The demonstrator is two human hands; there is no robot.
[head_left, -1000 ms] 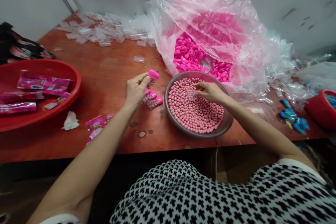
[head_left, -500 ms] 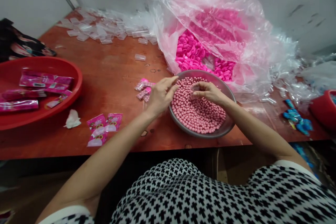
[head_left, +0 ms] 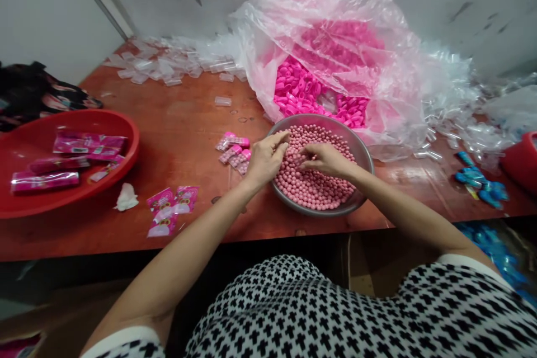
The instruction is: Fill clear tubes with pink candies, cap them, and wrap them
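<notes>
A grey bowl (head_left: pixel 366 152) full of small pink beads (head_left: pixel 323 193) stands in front of me near the table edge. Over its left rim is my left hand (head_left: pixel 268 159), with thumb and fingers pinched together; whatever they hold is hidden. My right hand (head_left: pixel 325 158) reaches in from the right, its fingers bent and drawn together at the beads, and what lies between the fingertips cannot be made out. Just left of my left hand lie several small clear tubes with pink caps (head_left: pixel 230 154), filled with beads.
Behind the bowl, an open plastic bag (head_left: pixel 403 78) holds bright pink caps (head_left: pixel 296 86). Clear tubes (head_left: pixel 153 61) are heaped along the wall. At left are a red basin (head_left: pixel 133 142) with pink packets, printed cards (head_left: pixel 163 218) and crumpled tissue (head_left: pixel 126 197). Blue items (head_left: pixel 482 179) lie right.
My right hand has shifted slightly left and down among the beads. My left hand stays by the bowl's left rim, and the whole view has tilted a little.
</notes>
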